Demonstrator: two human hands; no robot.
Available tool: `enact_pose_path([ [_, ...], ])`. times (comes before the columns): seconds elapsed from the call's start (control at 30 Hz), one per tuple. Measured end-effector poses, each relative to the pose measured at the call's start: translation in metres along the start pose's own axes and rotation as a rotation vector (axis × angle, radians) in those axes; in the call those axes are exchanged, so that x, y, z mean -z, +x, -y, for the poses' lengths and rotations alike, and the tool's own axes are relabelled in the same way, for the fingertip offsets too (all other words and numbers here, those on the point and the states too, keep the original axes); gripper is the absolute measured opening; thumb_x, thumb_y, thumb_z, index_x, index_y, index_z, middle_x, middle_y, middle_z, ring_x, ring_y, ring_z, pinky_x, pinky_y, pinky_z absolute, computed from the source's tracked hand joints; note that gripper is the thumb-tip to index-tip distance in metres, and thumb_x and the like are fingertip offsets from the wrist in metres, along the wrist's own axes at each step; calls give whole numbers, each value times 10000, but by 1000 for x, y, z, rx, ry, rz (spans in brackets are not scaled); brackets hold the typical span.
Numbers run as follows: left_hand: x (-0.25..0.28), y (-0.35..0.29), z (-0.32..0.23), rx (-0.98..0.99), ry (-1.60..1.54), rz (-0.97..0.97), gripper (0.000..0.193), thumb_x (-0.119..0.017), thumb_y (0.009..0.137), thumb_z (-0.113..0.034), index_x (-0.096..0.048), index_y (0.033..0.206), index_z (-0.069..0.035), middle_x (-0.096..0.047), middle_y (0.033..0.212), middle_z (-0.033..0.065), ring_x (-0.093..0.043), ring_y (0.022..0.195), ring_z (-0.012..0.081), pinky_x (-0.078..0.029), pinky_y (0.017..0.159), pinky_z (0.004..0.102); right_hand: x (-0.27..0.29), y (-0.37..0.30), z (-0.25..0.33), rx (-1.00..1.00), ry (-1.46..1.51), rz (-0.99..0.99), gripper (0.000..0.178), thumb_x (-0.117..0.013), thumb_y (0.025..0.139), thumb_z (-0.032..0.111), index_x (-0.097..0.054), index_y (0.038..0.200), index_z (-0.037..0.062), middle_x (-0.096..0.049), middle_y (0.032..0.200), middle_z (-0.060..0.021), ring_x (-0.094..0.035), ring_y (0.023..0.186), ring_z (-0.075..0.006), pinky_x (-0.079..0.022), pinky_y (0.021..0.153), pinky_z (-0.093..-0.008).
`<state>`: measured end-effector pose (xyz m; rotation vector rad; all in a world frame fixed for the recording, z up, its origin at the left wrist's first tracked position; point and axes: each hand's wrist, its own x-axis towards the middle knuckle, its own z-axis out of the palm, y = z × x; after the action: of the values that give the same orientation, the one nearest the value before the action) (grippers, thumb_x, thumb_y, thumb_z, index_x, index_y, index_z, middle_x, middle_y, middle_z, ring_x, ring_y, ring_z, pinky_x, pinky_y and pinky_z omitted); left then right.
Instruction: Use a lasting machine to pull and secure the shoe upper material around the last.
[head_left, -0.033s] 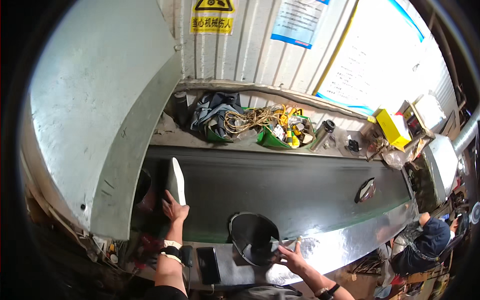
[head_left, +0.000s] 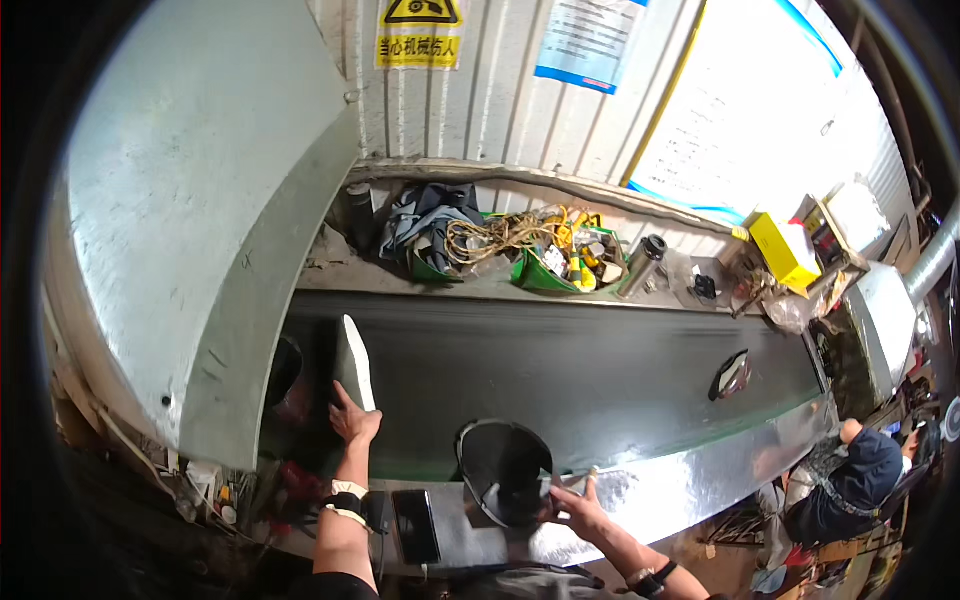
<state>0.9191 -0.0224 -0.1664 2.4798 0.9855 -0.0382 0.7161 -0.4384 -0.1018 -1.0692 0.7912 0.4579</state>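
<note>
My left hand (head_left: 354, 421) grips the lower end of a white, flat, sole-shaped piece (head_left: 353, 362) that stands on edge on the dark conveyor belt (head_left: 580, 365), close to the metal hood's opening. My right hand (head_left: 577, 503) holds the right rim of a dark round piece (head_left: 503, 468), which rests at the belt's near edge over the shiny metal ledge (head_left: 680, 490). Both forearms come in from the lower edge, and each wrist wears a band.
A dark oval piece (head_left: 730, 375) lies on the belt to the right. A large metal hood (head_left: 200, 200) covers the left. Behind the belt are green bins with cables (head_left: 530, 255), a flask (head_left: 645, 262) and a yellow box (head_left: 785, 250). A black phone (head_left: 415, 525) lies on the ledge. A seated person (head_left: 860, 470) is at the right.
</note>
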Motion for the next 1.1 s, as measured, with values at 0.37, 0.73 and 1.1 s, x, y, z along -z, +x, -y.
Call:
enact_pose_path([
  [0.37,83,-183,-13,-1049,-52,-119,515,-762,622,16,-730,1118,-123,-439,1433,171,-426,1310,390,-372,1088,495,71,-86,12,66,289,290,532,-751,906,253,-488,1363,319,-551,1339,58,-509,1300,-221,-323,1100,-725],
  [0.73,2,-397,15,-1741,-81,-34,334,-663,788,-178,-723,1098,-286,-507,1365,78,-443,1266,239,-323,1048,440,141,-112,-20,217,526,333,410,-712,938,289,-569,1297,150,-593,1341,-122,-526,1304,-377,-366,1099,-698],
  [1.1,4,-386,-15,-478,-923,775,205,-668,955,-271,-724,1053,-99,-681,1112,67,-605,1075,227,-461,941,384,132,-145,-1,334,30,85,605,-649,1003,157,-357,1508,-3,-667,1184,-100,-639,1108,-215,-483,1006,-368],
])
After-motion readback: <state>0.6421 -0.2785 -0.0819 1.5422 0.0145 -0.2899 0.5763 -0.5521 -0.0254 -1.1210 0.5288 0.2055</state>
